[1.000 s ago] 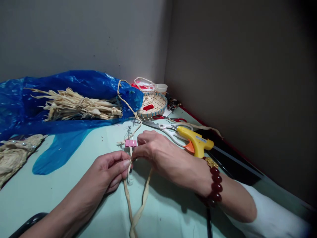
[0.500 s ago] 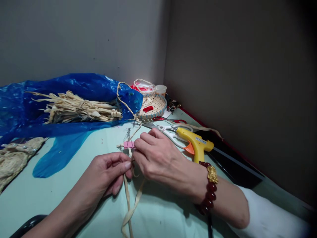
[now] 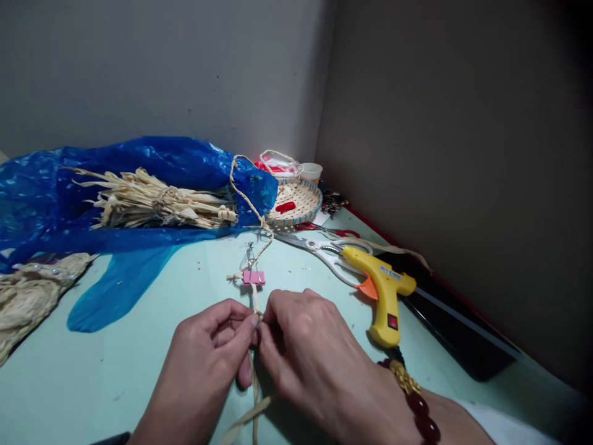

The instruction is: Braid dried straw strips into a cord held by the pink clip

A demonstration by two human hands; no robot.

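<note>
A pale strip of dried plant fibre (image 3: 254,298) runs down from a pink binder clip (image 3: 254,277) on the table. My left hand (image 3: 208,352) pinches the strip between thumb and forefinger, just below the clip. Close against it, my right hand (image 3: 315,352) is closed at the same spot, its fingertips mostly hidden behind the knuckles. Loose fibre ends (image 3: 248,415) hang below both hands toward me. Beyond the clip, a twisted fibre cord (image 3: 248,201) loops up over the blue bag's end.
A bundle of dried fibre strips (image 3: 162,201) lies on a blue plastic bag (image 3: 152,148). On the right are white-handled scissors (image 3: 331,259), a yellow glue gun (image 3: 386,296) and a black phone-like slab (image 3: 477,358). A round woven basket (image 3: 301,201) stands behind; a braided fibre piece (image 3: 37,296) lies left.
My right hand has come down and toward me, leaving the pink clip uncovered. My left hand keeps its pinch on the strip. The view has shifted slightly.
</note>
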